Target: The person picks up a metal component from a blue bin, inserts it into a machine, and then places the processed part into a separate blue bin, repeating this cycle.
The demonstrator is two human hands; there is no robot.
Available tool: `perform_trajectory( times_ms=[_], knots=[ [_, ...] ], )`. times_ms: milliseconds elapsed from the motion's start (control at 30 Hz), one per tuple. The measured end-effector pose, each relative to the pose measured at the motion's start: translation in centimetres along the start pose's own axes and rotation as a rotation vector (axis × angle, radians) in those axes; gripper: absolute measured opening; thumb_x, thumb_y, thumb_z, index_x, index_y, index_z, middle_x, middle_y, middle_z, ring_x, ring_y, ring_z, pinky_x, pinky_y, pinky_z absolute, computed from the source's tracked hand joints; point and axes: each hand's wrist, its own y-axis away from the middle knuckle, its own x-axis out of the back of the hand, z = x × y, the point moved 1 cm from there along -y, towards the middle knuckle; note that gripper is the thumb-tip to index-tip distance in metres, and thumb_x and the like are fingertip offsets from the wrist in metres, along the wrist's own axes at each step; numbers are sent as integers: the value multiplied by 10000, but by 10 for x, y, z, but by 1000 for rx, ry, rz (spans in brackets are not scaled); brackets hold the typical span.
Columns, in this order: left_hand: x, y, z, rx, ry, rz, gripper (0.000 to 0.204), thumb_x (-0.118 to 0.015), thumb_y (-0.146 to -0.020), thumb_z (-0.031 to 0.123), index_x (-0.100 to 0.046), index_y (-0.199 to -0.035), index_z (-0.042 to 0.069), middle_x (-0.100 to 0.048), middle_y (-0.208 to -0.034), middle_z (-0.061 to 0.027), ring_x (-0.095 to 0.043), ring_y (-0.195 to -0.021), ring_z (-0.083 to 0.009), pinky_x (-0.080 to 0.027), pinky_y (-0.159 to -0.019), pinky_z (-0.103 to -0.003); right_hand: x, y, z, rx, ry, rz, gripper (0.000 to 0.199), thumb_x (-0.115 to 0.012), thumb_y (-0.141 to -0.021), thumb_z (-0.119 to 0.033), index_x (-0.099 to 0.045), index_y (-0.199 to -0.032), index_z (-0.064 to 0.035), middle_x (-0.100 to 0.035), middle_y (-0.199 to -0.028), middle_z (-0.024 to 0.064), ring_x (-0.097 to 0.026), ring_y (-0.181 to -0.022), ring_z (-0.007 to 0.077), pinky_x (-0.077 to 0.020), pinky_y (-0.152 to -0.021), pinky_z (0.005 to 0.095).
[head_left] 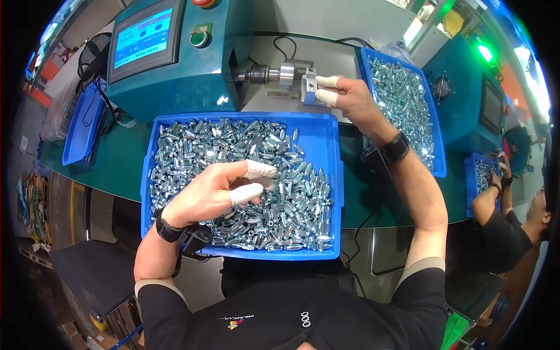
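My left hand (219, 189), with white covers on thumb and forefinger, is over a blue tray (335, 151) heaped with small shiny metal fittings (233, 140). Its thumb and forefinger are apart, and I see nothing held between them. My right hand (356, 105), fingertips also covered in white, is at a small metal block (308, 87) on the machine. Two fingertips are pinched against the block's right side; whatever lies between them is hidden. Left of the block is a round metal collar (286, 76) on the spindle (256, 74).
The green machine (204, 70) carries a lit screen (146, 38) and a green button (199, 38). A second blue tray of fittings (402, 99) stands at the right, before another green machine (466, 93). Far right, a person (513, 233) works at another tray.
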Motion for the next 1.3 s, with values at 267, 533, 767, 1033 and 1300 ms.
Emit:
perform_trajectory(
  times_ms=[267, 533, 767, 1033, 1300],
  knots=[
    [1, -2, 0, 31, 15, -7, 413, -609, -1033, 151, -588, -1427, 30, -710, -1235, -63, -676, -959, -120, -538, -911, -295, 8, -21, -2, 141, 102, -162, 398, -721, -976, -160, -678, -1330, 16, -665, -1130, 8, -621, -953, 93, -504, -818, 235],
    [2, -1, -1, 49, 51, 8, 407, -612, -1039, 155, -592, -1423, 21, -712, -1246, -85, -681, -964, -134, -543, -916, -308, 6, -16, 7, 72, -98, -157, 383, -698, -992, -155, -675, -1336, 12, -673, -1142, 25, -624, -1009, 110, -507, -844, 252],
    [3, -5, -2, 59, 74, -1, 408, -616, -1038, 150, -592, -1420, 6, -708, -1260, -106, -686, -971, -149, -548, -923, -320, 9, -24, 18, 235, -37, -144, 351, -727, -968, -157, -716, -1292, -23, -676, -1057, 40, -592, -940, 116, -480, -828, 266],
    [1, -7, -3, 98, 101, -15, 414, -631, -1033, 159, -595, -1417, 9, -708, -1259, -106, -682, -980, -144, -548, -924, -318, 7, -24, 18, 256, -30, -176, 357, -725, -970, -143, -707, -1303, -17, -661, -1072, 44, -591, -971, 133, -468, -878, 278],
    [1, -5, 1, 78, 100, -21, 410, -627, -1037, 158, -594, -1417, 9, -708, -1261, -104, -682, -981, -142, -547, -929, -317, 8, -22, 15, 196, -48, -187, 360, -709, -985, -143, -698, -1319, -9, -653, -1091, 28, -575, -925, 106, -470, -816, 248]
  ],
)
